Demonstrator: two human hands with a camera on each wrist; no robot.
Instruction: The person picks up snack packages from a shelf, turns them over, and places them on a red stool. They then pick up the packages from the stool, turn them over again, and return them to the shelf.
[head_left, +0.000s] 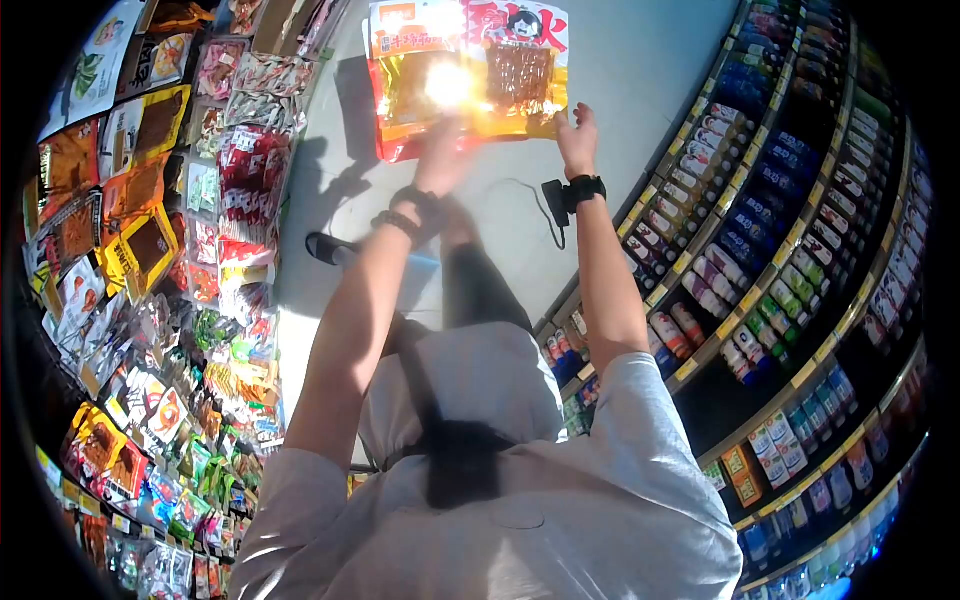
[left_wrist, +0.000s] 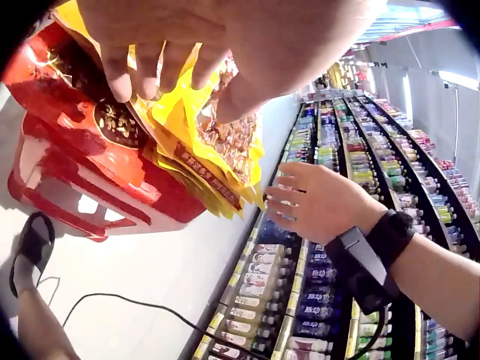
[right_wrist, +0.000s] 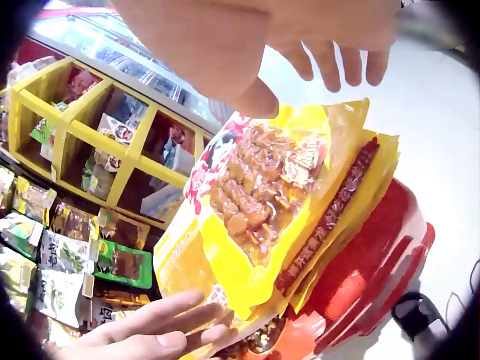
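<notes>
Left hand point(left_wrist: 180, 30): fingers extended, lightly bent; fingertips lie against a packet edge in the left wrist view. No closed grasp seen. In the head view it sits at 12 o'clock, part-lost in glare. Right hand point(left_wrist: 322, 206): at 1 o'clock in the head view, fingers straight and a little apart, nothing held; its fingertips are just beside the same packets.

Surroundings, by descending size. Bottle shelving point(head_left: 655, 297): curved rows from 2 to 4 o'clock, head view, price strips along the edges. Snack packs point(head_left: 250, 160): dense mixed colours, 8 to 10 o'clock. Yellow-framed bin point(right_wrist: 135, 154): 10 o'clock in the right wrist view, divided into compartments, goods inside. Red stand point(right_wrist: 390, 225): 4 o'clock in the right wrist view, under the packets.

Yellow packets point(head_left: 520, 75): at 12 o'clock in the head view, between the hands; several stacked, red and black print on a white band, brown food showing on the front one. Exact count cannot be told.

Dark sandal point(head_left: 325, 250): on a foot, near 10 o'clock, on pale floor. Black wrist device point(head_left: 553, 203): at 1 o'clock, strapped to the right wrist. Thin black cable point(left_wrist: 120, 298): runs across at 8 o'clock in the left wrist view.
</notes>
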